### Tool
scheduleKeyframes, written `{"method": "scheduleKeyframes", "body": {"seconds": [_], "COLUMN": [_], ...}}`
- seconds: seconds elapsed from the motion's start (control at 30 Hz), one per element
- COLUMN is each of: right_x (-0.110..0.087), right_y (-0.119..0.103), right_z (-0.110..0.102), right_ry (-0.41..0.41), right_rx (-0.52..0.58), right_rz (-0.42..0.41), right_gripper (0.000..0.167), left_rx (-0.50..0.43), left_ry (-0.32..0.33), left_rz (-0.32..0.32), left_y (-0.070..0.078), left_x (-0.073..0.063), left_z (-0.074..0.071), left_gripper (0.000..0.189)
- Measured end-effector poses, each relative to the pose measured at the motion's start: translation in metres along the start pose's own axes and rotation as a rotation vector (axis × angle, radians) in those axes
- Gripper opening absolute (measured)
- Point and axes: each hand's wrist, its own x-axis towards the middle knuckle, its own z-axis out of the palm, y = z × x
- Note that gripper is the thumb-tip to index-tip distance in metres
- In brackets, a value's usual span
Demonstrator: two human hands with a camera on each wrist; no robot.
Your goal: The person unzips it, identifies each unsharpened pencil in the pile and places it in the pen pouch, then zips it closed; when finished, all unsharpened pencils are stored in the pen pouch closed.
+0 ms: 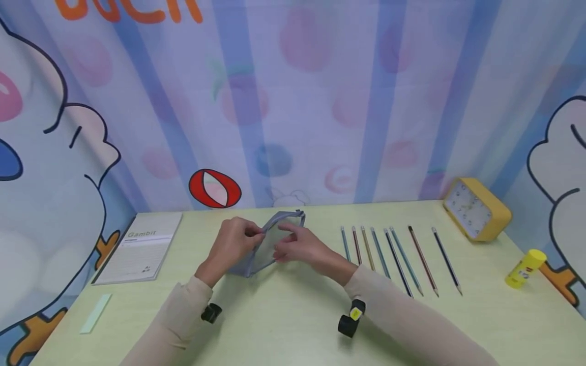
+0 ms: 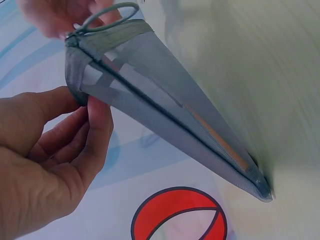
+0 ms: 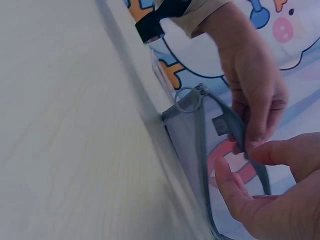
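A grey mesh zip pouch [image 1: 240,265] stands tilted over the table, its mouth spread apart. My left hand [image 1: 232,243] pinches one edge of that mouth between thumb and fingers. My right hand [image 1: 304,248] is at the opposite side of the opening, thumb and index finger parted. In the right wrist view, the fingers of the right hand [image 3: 282,185] come close to the rim [image 3: 235,125]; whether they touch it I cannot tell. A ring pull [image 2: 112,15] hangs at the zip's end. Through the mesh shows an orange-brown strip [image 2: 215,132] that I cannot identify.
Several pencils [image 1: 423,259] lie in a row to the right. Beyond them are a yellow clock [image 1: 476,208] and a yellow glue stick [image 1: 525,268]. At the left lie a notebook [image 1: 142,249] and a pale green strip [image 1: 96,313]. A printed curtain [image 1: 316,101] hangs behind the table.
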Motion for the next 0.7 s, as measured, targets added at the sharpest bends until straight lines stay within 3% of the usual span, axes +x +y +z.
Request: {"method": "scheduleKeyframes", "body": {"seconds": [0.13,0.27,0.53,0.7], "right_x": [-0.023,-0.044,-0.083,-0.104], "right_y": [-0.002,-0.004,-0.006,0.001], "right_z": [-0.024,-0.053,-0.128,-0.16], "right_ry": [-0.094,-0.112,-0.016,0.071], "right_rx": [0.04,0.01,-0.052,-0.09], "right_rz": [-0.003,-0.008,-0.022,-0.011], "right_gripper": [0.07,0.071,0.071,0.073], "left_rx": [-0.01,-0.024,-0.04,-0.043], "left_ry": [-0.005,-0.011,-0.026,-0.026], "left_rz": [-0.017,-0.028,-0.03,-0.023], "left_y": [0.0,-0.001,-0.002,-0.002], "left_x": [0.0,-0.001,-0.003,-0.003], "left_z": [-0.001,0.0,-0.002,-0.004], "left_gripper": [0.012,0.012,0.013,0.013]}}
